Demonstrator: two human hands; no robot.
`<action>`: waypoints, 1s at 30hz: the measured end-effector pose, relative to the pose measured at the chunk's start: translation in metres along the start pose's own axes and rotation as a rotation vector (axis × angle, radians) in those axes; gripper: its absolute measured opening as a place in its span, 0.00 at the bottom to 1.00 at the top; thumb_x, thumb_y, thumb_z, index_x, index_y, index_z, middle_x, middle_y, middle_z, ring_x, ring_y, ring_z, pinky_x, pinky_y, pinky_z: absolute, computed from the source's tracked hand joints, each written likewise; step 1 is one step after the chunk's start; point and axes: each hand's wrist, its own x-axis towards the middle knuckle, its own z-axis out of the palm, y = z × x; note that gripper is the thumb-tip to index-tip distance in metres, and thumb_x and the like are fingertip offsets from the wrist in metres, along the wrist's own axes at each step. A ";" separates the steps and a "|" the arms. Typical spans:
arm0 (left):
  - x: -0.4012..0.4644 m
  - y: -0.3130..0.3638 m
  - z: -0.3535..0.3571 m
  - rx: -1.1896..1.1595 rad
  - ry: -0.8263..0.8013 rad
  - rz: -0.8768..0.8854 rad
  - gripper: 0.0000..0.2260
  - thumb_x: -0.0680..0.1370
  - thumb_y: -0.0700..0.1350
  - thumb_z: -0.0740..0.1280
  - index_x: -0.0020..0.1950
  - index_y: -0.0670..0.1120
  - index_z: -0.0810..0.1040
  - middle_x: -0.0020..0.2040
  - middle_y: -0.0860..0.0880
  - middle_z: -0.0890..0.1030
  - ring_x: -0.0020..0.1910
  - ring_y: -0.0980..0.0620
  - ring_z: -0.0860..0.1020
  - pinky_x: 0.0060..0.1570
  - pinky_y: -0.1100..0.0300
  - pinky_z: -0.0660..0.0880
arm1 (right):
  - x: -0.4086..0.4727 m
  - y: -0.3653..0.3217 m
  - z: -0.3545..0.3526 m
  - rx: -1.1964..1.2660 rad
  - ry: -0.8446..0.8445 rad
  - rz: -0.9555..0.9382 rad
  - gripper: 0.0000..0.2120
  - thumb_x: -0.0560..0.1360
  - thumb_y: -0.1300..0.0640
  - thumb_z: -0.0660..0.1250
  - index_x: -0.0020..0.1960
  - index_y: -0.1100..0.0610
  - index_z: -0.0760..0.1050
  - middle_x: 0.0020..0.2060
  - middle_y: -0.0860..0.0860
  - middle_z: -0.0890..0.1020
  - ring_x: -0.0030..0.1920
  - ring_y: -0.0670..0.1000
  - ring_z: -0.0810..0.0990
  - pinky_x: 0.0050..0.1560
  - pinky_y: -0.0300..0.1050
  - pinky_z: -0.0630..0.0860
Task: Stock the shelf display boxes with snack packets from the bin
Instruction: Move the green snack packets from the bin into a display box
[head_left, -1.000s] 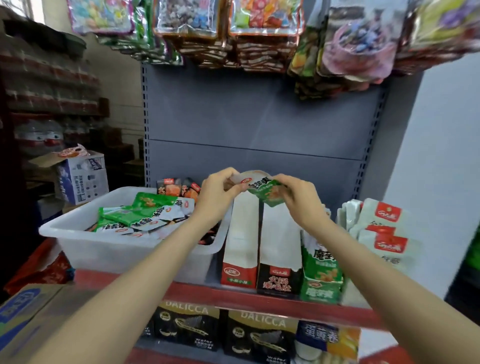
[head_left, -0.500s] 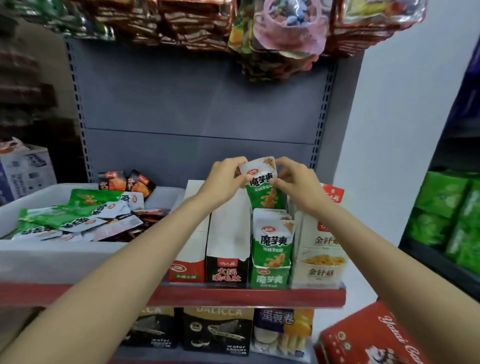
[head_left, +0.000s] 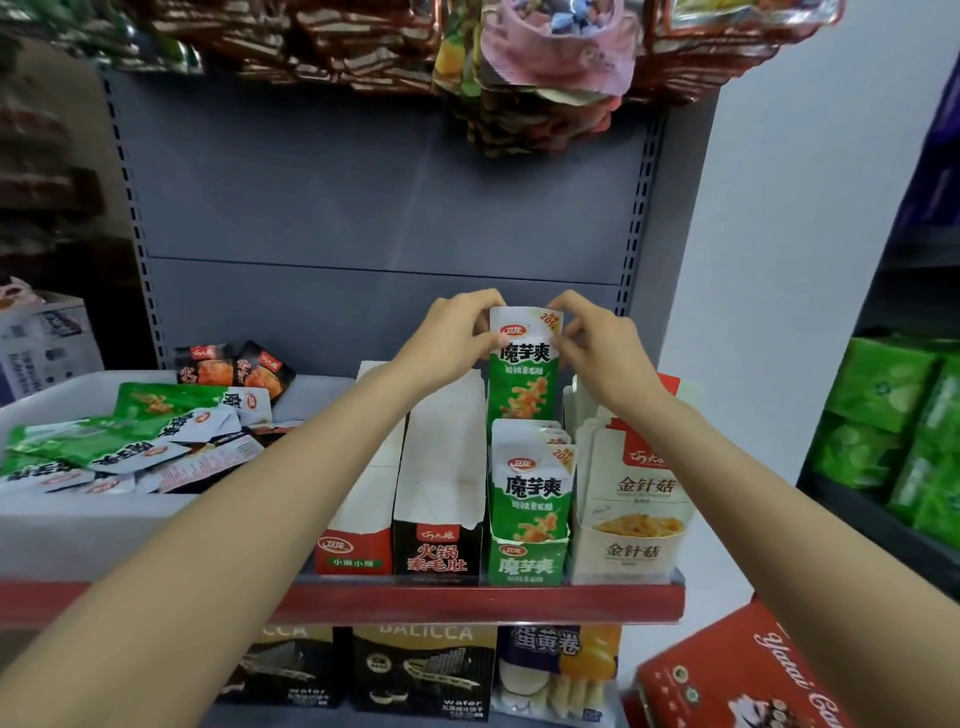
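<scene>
An upright green and white snack packet is held by its top corners over the back of the green display box. My left hand pinches the top left corner, and my right hand pinches the top right. Several matching packets stand in the front of that box. On the shelf at the left, the white plastic bin holds several loose green and dark packets.
Left of the green box stand a red display box and a black one; a white mushroom-snack box is on its right. The shelf's red front edge runs below. Hanging bags crowd the top. A red carton sits low right.
The packet went from tilted above the boxes to upright, and both hands have lowered it behind the packets in the green box. The view has shifted right.
</scene>
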 end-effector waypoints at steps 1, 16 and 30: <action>-0.001 -0.001 0.003 0.014 0.030 0.018 0.05 0.77 0.40 0.68 0.46 0.48 0.73 0.41 0.47 0.81 0.40 0.51 0.80 0.39 0.59 0.79 | 0.001 0.001 0.000 -0.019 0.009 -0.006 0.08 0.78 0.62 0.61 0.57 0.57 0.71 0.38 0.54 0.83 0.39 0.55 0.81 0.44 0.50 0.79; -0.001 -0.003 0.006 0.042 -0.056 -0.014 0.04 0.76 0.41 0.68 0.47 0.47 0.74 0.44 0.46 0.82 0.41 0.52 0.81 0.44 0.58 0.76 | 0.005 0.001 0.003 -0.113 -0.018 0.020 0.05 0.78 0.59 0.63 0.53 0.59 0.72 0.44 0.55 0.82 0.44 0.55 0.80 0.42 0.46 0.76; -0.023 -0.009 0.024 0.061 -0.381 -0.267 0.18 0.78 0.57 0.63 0.50 0.44 0.83 0.47 0.49 0.83 0.49 0.51 0.80 0.53 0.53 0.76 | 0.001 -0.005 -0.003 -0.076 -0.032 0.100 0.04 0.77 0.61 0.64 0.47 0.55 0.69 0.49 0.57 0.82 0.45 0.56 0.81 0.42 0.46 0.77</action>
